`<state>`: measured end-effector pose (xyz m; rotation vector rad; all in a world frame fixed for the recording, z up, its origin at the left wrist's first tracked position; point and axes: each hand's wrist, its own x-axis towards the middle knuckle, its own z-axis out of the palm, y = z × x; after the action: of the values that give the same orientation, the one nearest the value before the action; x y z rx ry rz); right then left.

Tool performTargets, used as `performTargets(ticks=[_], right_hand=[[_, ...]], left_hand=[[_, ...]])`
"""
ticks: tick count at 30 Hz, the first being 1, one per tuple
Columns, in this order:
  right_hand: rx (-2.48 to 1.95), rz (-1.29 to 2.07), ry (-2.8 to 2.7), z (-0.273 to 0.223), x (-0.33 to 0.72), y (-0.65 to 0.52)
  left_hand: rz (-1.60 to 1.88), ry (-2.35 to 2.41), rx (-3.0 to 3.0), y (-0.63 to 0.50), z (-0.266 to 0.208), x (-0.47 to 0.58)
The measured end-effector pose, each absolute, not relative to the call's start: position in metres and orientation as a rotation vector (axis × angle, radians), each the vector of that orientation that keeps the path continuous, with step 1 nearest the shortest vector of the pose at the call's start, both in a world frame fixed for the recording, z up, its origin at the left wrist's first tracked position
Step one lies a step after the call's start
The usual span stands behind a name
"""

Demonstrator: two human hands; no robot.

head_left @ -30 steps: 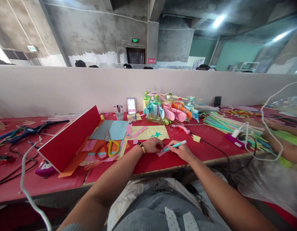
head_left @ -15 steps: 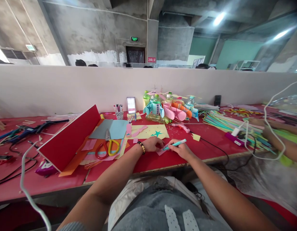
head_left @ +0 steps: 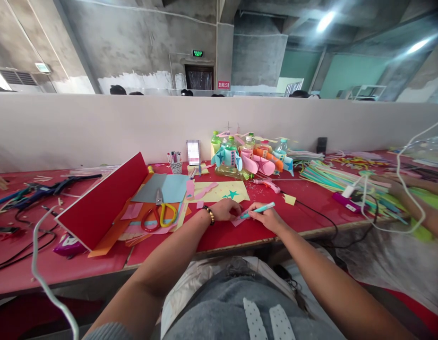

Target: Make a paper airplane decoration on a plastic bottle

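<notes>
My right hand is closed round a light-blue pen, its tip down at a small piece of pink paper on the red table. Curled over the left side of that paper, my left hand pins it with its fingertips, which are partly hidden. Just beyond lies a pale yellow sheet bearing teal paper stars and a pink propeller-shaped cutout. Scissors with red and yellow handles rest on coloured paper to the left of my left hand.
Decorated plastic bottles stand at the back before a white partition. A pink glue gun lies beyond my right hand, its cord running right. A red board leans at left. Straw bundles and another person's arm are at right.
The pen and both hands stay almost in place at the pink paper. The view has shifted very slightly, and the other person's arm at right has moved a little.
</notes>
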<state>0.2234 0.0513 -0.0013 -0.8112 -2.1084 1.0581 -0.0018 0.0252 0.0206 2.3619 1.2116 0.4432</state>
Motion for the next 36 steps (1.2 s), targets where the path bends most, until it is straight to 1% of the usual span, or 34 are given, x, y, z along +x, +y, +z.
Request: performTargets(ticks=[36], right_hand=[[-0.806, 1.042, -2.063, -0.0049, 0.2227, 0.0539]], left_hand=[[0.458, 1.199, 2.361, 0.0254, 0.0201, -0.0019]])
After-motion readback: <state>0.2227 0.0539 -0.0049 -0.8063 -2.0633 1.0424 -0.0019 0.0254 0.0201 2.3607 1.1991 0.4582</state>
